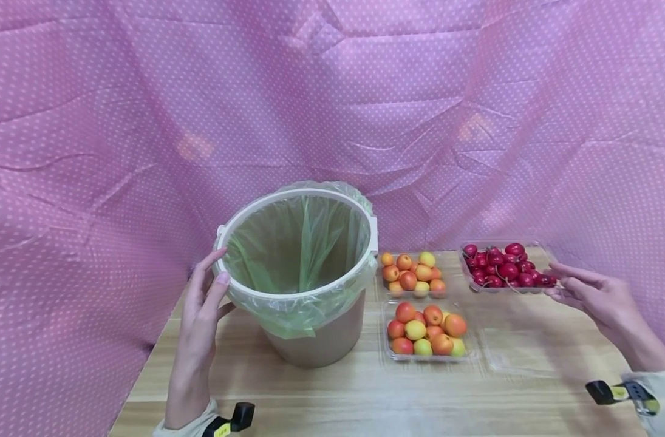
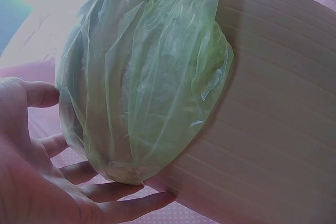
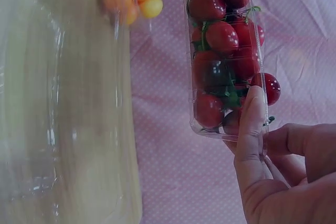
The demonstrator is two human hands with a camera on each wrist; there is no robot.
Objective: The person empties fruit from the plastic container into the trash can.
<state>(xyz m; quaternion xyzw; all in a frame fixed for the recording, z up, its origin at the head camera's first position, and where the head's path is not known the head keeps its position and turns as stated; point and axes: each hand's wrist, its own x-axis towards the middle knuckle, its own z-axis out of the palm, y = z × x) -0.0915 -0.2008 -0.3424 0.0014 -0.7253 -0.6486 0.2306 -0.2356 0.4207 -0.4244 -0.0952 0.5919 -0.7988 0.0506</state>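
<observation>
My left hand (image 1: 201,309) rests on the left of a bin (image 1: 321,340), which is lined with a pale green plastic bag (image 1: 305,315) folded over its white rim (image 1: 255,206). In the left wrist view, its spread fingers (image 2: 131,208) touch the outside of the bag and the bin. At the right, my right hand (image 1: 605,303) holds the near right end of a clear plastic box of red cherries (image 1: 507,270). Its fingertips lie at the box corner, beside a cherry (image 3: 266,87) that sticks out over the edge.
Two clear boxes of orange and yellow fruits, one behind (image 1: 407,281) and one in front (image 1: 433,328), stand right of the bin. A clear plastic lid or tray (image 1: 518,358) lies on the wooden table (image 1: 365,400). Pink dotted cloth (image 1: 310,109) hangs around it.
</observation>
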